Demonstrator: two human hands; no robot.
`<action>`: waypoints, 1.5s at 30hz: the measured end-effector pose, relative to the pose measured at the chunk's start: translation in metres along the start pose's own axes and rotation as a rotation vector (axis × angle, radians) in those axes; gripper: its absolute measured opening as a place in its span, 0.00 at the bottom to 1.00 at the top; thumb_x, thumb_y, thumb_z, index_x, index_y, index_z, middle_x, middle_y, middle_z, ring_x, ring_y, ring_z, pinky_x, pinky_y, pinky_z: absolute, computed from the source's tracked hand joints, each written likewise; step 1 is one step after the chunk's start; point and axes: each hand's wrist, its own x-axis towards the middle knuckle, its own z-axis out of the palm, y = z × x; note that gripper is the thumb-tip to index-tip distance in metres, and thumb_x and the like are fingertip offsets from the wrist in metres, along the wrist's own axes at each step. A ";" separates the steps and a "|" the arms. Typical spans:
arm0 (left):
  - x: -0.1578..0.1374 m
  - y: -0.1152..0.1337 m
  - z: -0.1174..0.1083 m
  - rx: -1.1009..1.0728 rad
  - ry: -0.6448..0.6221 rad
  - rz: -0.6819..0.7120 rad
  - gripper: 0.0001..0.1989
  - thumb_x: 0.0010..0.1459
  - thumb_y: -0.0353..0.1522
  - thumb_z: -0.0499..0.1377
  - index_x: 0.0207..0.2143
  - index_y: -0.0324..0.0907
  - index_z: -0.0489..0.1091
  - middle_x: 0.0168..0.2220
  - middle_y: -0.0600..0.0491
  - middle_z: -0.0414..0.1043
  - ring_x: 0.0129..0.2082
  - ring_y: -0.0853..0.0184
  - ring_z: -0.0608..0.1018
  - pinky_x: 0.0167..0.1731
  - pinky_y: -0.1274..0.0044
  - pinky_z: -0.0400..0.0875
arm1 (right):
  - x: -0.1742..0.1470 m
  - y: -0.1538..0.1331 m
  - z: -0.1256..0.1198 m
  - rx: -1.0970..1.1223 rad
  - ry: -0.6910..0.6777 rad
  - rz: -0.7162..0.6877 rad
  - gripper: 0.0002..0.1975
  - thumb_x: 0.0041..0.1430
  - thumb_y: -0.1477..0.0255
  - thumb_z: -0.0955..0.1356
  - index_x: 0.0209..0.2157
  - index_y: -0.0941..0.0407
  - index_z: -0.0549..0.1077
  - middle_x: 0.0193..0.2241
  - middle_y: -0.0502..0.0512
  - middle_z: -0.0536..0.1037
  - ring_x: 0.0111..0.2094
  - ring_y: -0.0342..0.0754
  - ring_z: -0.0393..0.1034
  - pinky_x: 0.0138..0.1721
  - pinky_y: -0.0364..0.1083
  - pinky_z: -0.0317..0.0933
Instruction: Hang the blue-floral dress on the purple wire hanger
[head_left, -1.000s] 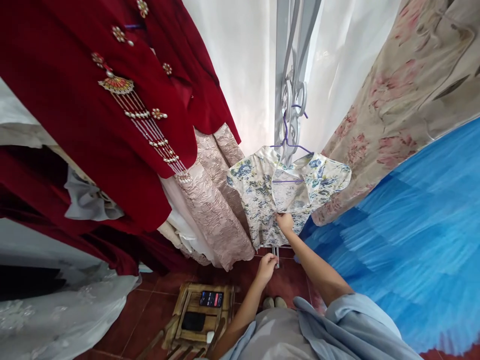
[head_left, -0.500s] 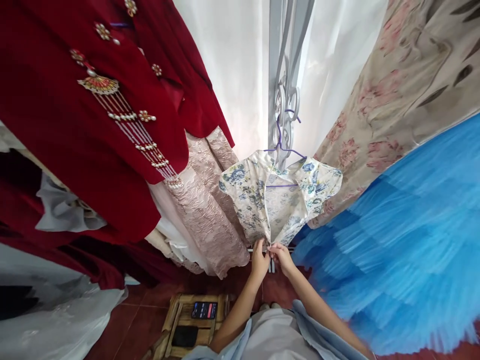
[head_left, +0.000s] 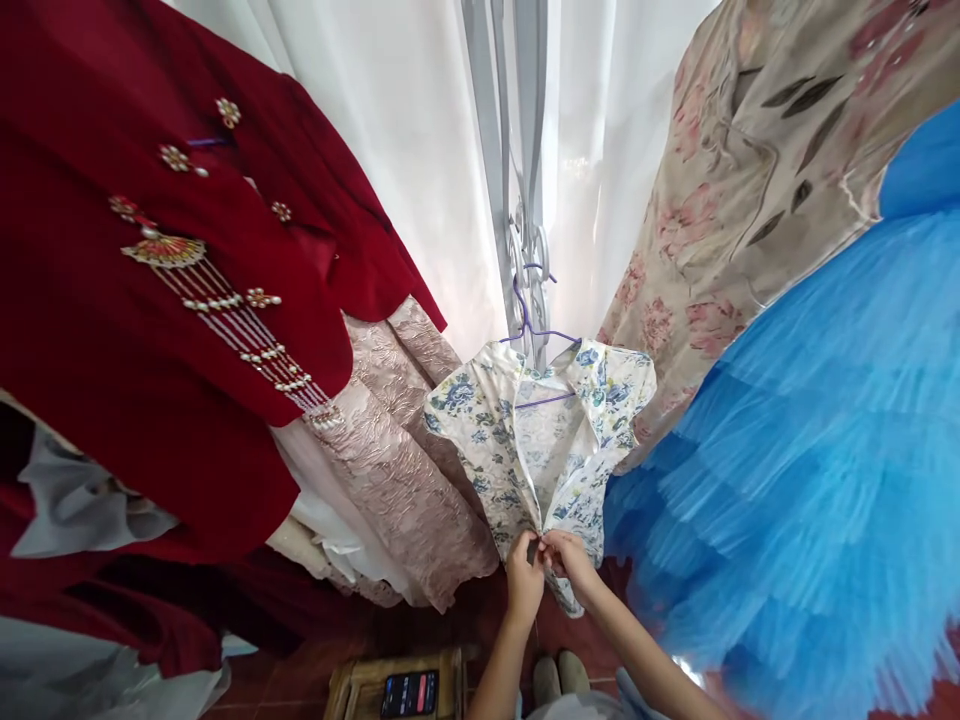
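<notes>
A short-sleeved white dress with blue flowers (head_left: 484,430) hangs on a purple hanger (head_left: 527,328), its front gaping in a V from the collar down. Where the V closes, my left hand (head_left: 525,572) pinches the left front edge of the dress. My right hand (head_left: 568,556) pinches at the same spot, its fingertips touching those of the left. A zipper appears to run along the front edges, though the fingers cover whatever small part sits between them. Below my hands, the lower part of the dress hangs folded.
A dark red velvet jacket (head_left: 247,240) and pink brocade skirt (head_left: 405,470) hang to the left. To the right are a floral beige garment (head_left: 697,240) and a blue ruffled tulle dress (head_left: 780,450). A phone (head_left: 409,693) lies on a wooden stool (head_left: 450,680). White curtains (head_left: 405,130) hang behind.
The view has tilted up and shifted right, so the dress and hands appear lower. Both hands still pinch the front edges, and more of the dress's lower part shows beneath them.
</notes>
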 end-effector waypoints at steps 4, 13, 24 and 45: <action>0.007 0.002 0.004 -0.046 0.025 0.022 0.07 0.60 0.34 0.53 0.35 0.42 0.69 0.33 0.48 0.75 0.34 0.59 0.77 0.38 0.71 0.70 | -0.003 -0.033 0.015 0.002 0.081 -0.077 0.13 0.42 0.61 0.68 0.17 0.57 0.72 0.10 0.48 0.64 0.12 0.39 0.47 0.17 0.43 0.39; 0.019 0.007 -0.003 0.029 -0.008 0.109 0.08 0.62 0.36 0.53 0.31 0.42 0.65 0.30 0.50 0.71 0.33 0.61 0.75 0.38 0.73 0.67 | -0.009 -0.214 0.055 0.103 -0.011 -0.466 0.12 0.44 0.64 0.73 0.23 0.59 0.79 0.11 0.46 0.67 0.14 0.38 0.46 0.18 0.42 0.38; 0.014 0.004 0.011 0.052 -0.120 0.090 0.04 0.57 0.32 0.56 0.30 0.41 0.67 0.34 0.47 0.73 0.39 0.58 0.76 0.46 0.69 0.70 | -0.017 -0.333 0.079 0.034 -0.138 -0.707 0.12 0.47 0.64 0.73 0.24 0.61 0.79 0.12 0.47 0.68 0.14 0.37 0.49 0.16 0.41 0.40; 0.190 0.326 -0.171 0.593 -0.143 1.077 0.11 0.67 0.33 0.50 0.37 0.42 0.71 0.40 0.47 0.74 0.53 0.57 0.72 0.57 0.62 0.66 | -0.030 -0.298 0.073 -0.077 0.065 -0.881 0.11 0.56 0.71 0.66 0.22 0.58 0.73 0.13 0.44 0.64 0.17 0.39 0.56 0.23 0.40 0.50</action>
